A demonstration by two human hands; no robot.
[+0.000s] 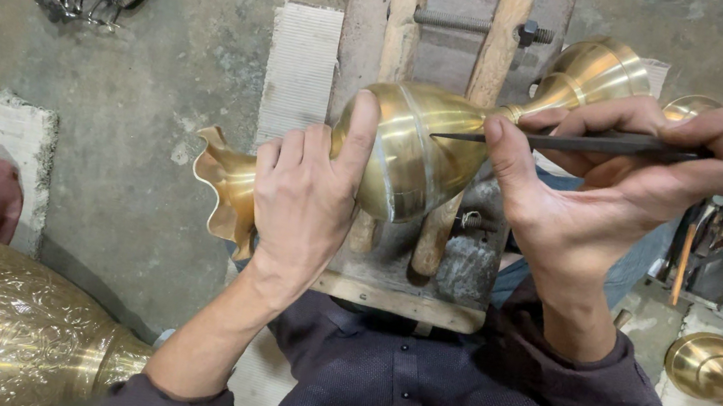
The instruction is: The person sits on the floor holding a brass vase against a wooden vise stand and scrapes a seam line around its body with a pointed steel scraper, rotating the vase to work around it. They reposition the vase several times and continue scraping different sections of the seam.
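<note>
On wooden rest (498, 30), shiny banded brass vase (413, 158) with fluted rim

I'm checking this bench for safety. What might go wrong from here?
The pointed tool in the right hand is aimed toward the left hand, whose thumb lies on the curved brass vase; a slip on that smooth surface might jab it. The vase lies sideways on a wooden rest and might roll.
</note>
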